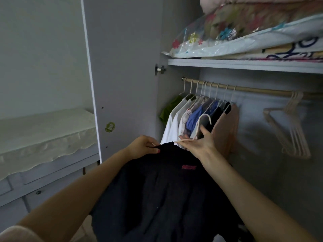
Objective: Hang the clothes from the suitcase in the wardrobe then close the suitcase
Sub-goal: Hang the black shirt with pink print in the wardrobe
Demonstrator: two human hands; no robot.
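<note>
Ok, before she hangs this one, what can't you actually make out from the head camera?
- Suitcase: not in the head view at all, so open or closed cannot be told.
- Dark garment: lower part cut off by the bottom edge; red label too small to read.
- Hanger: its shoulders are hidden inside the garment and behind the right hand.
- Empty hangers: motion-blurred, count unclear.
- Left hand: fingertips hidden in the collar.

Dark garment (162,189): small red printed mark on the chest, letters too blurred to read. Folded bedding (288,49) on upper shelf: large dark blue lettering, partly hidden, not legible. Green round sticker (110,126) on wardrobe door: unreadable.
</note>
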